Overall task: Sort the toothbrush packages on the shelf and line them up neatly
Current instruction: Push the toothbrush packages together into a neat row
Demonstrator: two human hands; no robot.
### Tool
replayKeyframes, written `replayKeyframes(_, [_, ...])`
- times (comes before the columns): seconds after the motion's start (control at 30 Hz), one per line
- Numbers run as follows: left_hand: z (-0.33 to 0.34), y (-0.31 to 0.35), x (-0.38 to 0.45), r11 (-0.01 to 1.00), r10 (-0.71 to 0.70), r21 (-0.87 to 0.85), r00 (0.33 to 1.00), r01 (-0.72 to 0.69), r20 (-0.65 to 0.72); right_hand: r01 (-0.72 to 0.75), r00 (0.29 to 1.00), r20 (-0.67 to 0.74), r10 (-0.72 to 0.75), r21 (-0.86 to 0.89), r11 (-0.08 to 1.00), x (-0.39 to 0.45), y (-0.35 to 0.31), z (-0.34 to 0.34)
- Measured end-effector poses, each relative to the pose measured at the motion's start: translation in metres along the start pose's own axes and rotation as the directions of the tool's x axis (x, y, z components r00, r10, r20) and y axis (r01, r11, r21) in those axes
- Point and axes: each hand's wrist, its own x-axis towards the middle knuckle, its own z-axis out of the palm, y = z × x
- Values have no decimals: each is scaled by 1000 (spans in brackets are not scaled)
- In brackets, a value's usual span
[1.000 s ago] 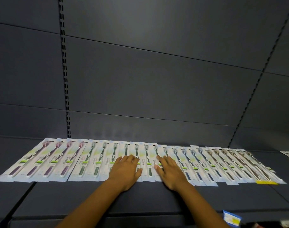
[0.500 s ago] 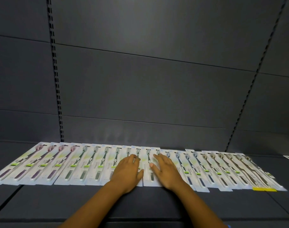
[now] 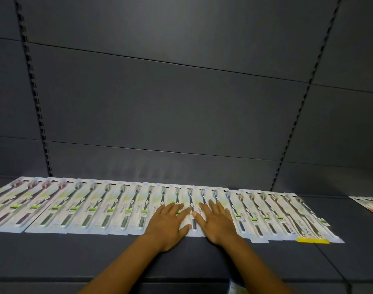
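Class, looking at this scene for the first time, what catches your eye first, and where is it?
A long row of toothbrush packages lies flat across the dark shelf, pale against it. Mid-row, the left hand and right hand press flat on the packages, side by side.

White toothbrush packages [image 3: 115, 211] lie flat, overlapping side by side in one long row across the dark shelf [image 3: 75, 257], brush heads toward the back wall.
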Motion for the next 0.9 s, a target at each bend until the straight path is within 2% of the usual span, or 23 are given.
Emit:
replayKeyframes(0.13, [-1, 6, 8, 998, -59, 31, 998, 58, 37, 19, 1000, 19, -18, -8, 1000, 8, 3, -1])
replayKeyframes(0.2, [-4, 13, 11, 996, -80, 32, 995, 78, 55, 39, 999, 32, -41, 56, 998, 9, 8, -5])
replayKeyframes(0.3, [-9, 27, 19, 994, -105, 9, 994, 105, -42, 81, 994, -77, -74, 93, 992, 7, 27, -15])
replayKeyframes(0.4, [-6, 48, 27, 1000, -15, -26, 993, 12, -115, 48, 993, -108, -47, 6, 999, -2, 59, -24])
replayKeyframes(0.5, [2, 66, 33, 997, 58, -56, 997, -61, -56, -29, 999, -39, 30, 18, 999, -10, 90, -25])
replayKeyframes(0.9, [19, 71, 46, 998, 20, -56, 999, -22, -35, -36, 999, -19, 37, 22, 999, 7, 101, -22])
